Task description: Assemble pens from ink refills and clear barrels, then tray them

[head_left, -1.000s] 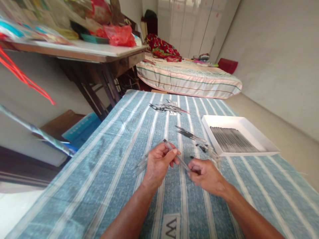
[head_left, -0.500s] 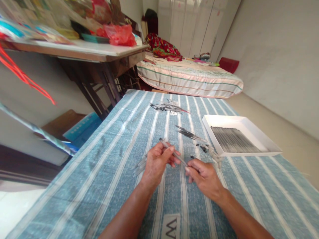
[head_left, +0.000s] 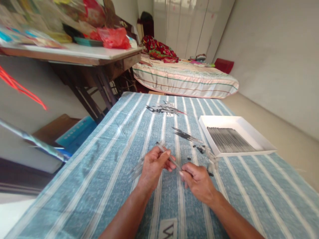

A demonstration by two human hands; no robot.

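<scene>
A slim grey pen (head_left: 175, 163) with a dark end slants between my two hands over the striped cloth. My left hand (head_left: 156, 163) is closed around its upper part, thumb on top. At its lower end, my right hand (head_left: 196, 179) pinches the tip; what exactly lies between those fingertips is hidden. Beside my left hand, partly behind it, lie several clear pen barrels (head_left: 137, 169). Beyond my right hand are thin dark refills (head_left: 184, 134), small black caps (head_left: 200, 149) and a heap of small clear parts (head_left: 211, 159).
A white box (head_left: 245, 154) at the right holds a row of dark pens (head_left: 228, 139). Farther back lies a loose pile of pen parts (head_left: 165, 108). The striped cloth (head_left: 119, 192) covers the table. A cluttered desk (head_left: 87, 54) stands left, a bed (head_left: 186, 79) behind.
The whole view has shifted slightly, so things sit a little farther left. Both hands keep their hold on the pen. A black piece beside my right hand now shows.
</scene>
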